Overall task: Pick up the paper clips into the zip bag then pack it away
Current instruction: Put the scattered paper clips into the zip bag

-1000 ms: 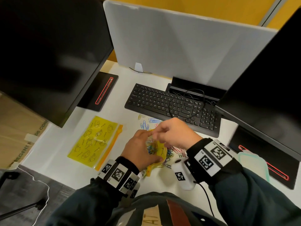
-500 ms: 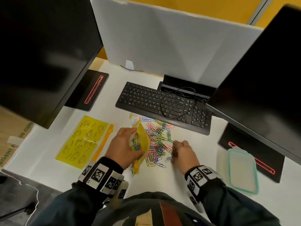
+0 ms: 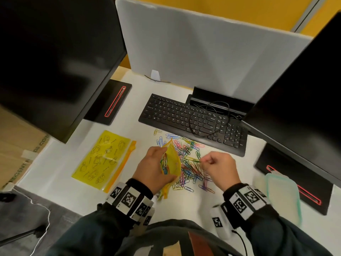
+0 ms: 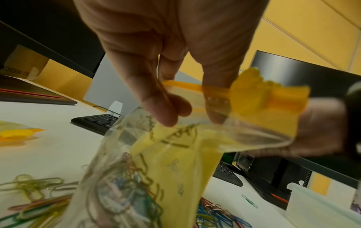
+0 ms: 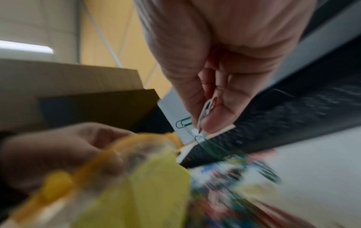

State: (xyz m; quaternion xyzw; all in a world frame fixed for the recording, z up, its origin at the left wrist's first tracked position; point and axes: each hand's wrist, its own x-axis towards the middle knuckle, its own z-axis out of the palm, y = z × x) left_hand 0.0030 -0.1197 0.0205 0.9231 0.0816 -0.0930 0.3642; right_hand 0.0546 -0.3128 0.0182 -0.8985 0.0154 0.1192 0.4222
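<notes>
My left hand grips a yellow zip bag by its mouth, with its orange zip strip between thumb and fingers. Coloured paper clips lie inside the bag. A loose pile of paper clips is spread on the white desk in front of the keyboard. My right hand hovers over the pile just right of the bag and pinches a few paper clips between thumb and fingertips. In the right wrist view the bag is blurred.
A second yellow zip bag lies flat to the left. A black keyboard with a cable sits behind the pile. Two dark monitors flank the desk on black stands. A clear lidded container stands at the right.
My right hand went from the bag's mouth down to the pile, then rose with clips pinched. The left hand kept holding the bag, tilting it more upright.
</notes>
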